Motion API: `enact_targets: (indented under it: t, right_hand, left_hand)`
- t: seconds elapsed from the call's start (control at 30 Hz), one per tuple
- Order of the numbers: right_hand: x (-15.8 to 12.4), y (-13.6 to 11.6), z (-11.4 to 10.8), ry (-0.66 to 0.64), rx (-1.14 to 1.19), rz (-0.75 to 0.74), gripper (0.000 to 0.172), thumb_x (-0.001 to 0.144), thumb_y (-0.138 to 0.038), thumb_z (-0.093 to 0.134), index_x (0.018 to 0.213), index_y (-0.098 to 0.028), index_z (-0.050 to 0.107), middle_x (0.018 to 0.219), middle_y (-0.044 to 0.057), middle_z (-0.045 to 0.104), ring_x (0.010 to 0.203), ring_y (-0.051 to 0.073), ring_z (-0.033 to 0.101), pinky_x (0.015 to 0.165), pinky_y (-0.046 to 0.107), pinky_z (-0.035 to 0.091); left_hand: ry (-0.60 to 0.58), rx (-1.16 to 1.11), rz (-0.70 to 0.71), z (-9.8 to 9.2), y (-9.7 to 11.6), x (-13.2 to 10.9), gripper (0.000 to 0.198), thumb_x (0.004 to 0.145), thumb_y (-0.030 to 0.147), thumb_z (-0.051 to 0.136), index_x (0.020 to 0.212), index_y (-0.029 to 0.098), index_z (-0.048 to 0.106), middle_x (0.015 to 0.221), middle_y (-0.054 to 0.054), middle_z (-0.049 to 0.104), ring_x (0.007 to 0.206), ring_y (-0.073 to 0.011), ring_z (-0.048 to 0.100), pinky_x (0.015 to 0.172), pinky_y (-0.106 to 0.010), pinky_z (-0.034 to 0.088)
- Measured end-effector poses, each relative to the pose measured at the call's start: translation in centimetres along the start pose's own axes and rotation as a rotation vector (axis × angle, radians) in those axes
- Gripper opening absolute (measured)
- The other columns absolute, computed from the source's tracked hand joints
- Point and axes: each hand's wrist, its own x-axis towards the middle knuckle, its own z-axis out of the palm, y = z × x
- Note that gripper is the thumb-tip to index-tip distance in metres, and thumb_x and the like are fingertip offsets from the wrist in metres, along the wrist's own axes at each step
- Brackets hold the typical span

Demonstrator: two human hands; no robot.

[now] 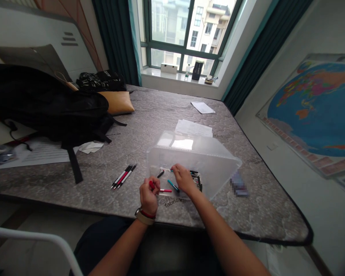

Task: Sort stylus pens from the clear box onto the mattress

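Inside the clear bin (207,161), right hand (184,178) loosely touches pens (172,185); left hand (148,196) grips a red pen (164,190).

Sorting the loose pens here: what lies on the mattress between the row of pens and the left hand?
In the head view, nothing: bare quilted mattress separates the row of pens from the left hand, which grips a red pen.

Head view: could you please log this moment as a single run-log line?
left hand: closed on red pen | right hand: inside clear plastic bin, at teal pen | pens: grouped on mattress
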Motion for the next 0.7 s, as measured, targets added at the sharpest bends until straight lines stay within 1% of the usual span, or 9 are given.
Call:
enact_targets:
  t: [0.07,0.1,0.17,0.23,0.33,0.43,0.53,0.63,0.7]
  right_hand:
    - [0.6,-1.0,1.3,-0.12,-0.156,-0.053,0.024,0.094,-0.034,0.047,0.105,-0.023,0.066,0.098,0.005,0.065,0.087,0.017,0.061,0.078,0.025,0.041]
    - [0.9,-1.4,1.9,-0.181,-0.232,-0.061,0.023,0.092,-0.03,0.051,0.11,-0.025,0.066,0.104,0.005,0.064,0.088,0.017,0.061,0.078,0.025,0.041]
    - [1.6,-1.8,3.1,-0.287,-0.364,-0.074,0.029,0.089,-0.023,0.054,0.115,-0.027,0.066,0.111,0.006,0.061,0.09,0.017,0.062,0.078,0.026,0.041]
    - [2.2,-1.8,4.0,-0.351,-0.444,-0.103,0.032,0.087,-0.017,0.053,0.115,-0.026,0.067,0.114,0.007,0.059,0.091,0.018,0.062,0.078,0.026,0.042]
    - [2.5,-1.3,5.0,-0.377,-0.482,-0.149,0.028,0.088,-0.014,0.051,0.107,-0.023,0.069,0.115,0.008,0.058,0.091,0.019,0.062,0.078,0.027,0.042]
    - [2.1,-1.0,5.5,-0.344,-0.465,-0.157,0.023,0.091,-0.014,0.049,0.103,-0.021,0.068,0.116,0.009,0.058,0.096,0.019,0.061,0.081,0.027,0.041]
    - [1.7,-0.9,5.2,-0.269,-0.408,-0.102,0.021,0.092,-0.016,0.05,0.106,-0.02,0.064,0.114,0.01,0.059,0.1,0.019,0.059,0.083,0.027,0.041]
    - [1.6,-0.7,3.8,-0.119,-0.235,-0.019,0.017,0.091,-0.021,0.053,0.104,-0.021,0.063,0.107,0.007,0.063,0.096,0.019,0.059,0.082,0.027,0.042]
    - [1.4,-0.5,2.5,-0.002,-0.043,0.049,0.015,0.089,-0.027,0.056,0.099,-0.021,0.064,0.097,0.005,0.066,0.085,0.018,0.06,0.077,0.028,0.043]
  left_hand:
    - [0.017,0.008,0.017,0.0,0.2,0.2,0.052,0.092,0.052,0.028,0.058,0.019,0.049,0.047,0.003,0.034,0.045,-0.0107,0.034,0.047,-0.024,0.03]
    - [0.022,0.007,0.024,-0.1,0.3,0.2,0.052,0.093,0.052,0.028,0.058,0.019,0.048,0.048,0.003,0.035,0.045,-0.0107,0.034,0.047,-0.024,0.03]
    - [0.028,-0.003,0.024,-0.3,0.4,0.3,0.051,0.093,0.05,0.027,0.059,0.019,0.048,0.05,0.003,0.036,0.046,-0.0109,0.035,0.047,-0.025,0.029]
    - [0.029,-0.017,0.015,-0.5,0.4,0.4,0.05,0.093,0.049,0.026,0.059,0.019,0.047,0.051,0.002,0.037,0.047,-0.0112,0.036,0.047,-0.025,0.03]
    - [0.027,-0.033,0.009,-0.6,0.4,0.4,0.049,0.094,0.048,0.026,0.061,0.02,0.048,0.049,0.003,0.035,0.047,-0.0118,0.036,0.048,-0.025,0.03]
    - [0.023,-0.018,0.006,-0.5,0.4,0.4,0.051,0.095,0.049,0.025,0.061,0.02,0.047,0.049,0.003,0.034,0.047,-0.012,0.036,0.049,-0.025,0.03]
    - [-0.008,0.02,0.007,-0.3,0.4,0.4,0.056,0.096,0.054,0.022,0.061,0.019,0.048,0.049,0.003,0.035,0.048,-0.0116,0.037,0.05,-0.025,0.031]
    - [-0.099,0.041,0.032,-0.4,0.3,0.3,0.059,0.095,0.06,0.022,0.065,0.019,0.051,0.048,0.004,0.032,0.047,-0.011,0.036,0.049,-0.025,0.03]
    - [-0.145,0.053,0.031,-0.4,0.2,0.2,0.054,0.094,0.061,0.03,0.068,0.018,0.052,0.048,0.006,0.03,0.046,-0.0101,0.035,0.048,-0.024,0.029]
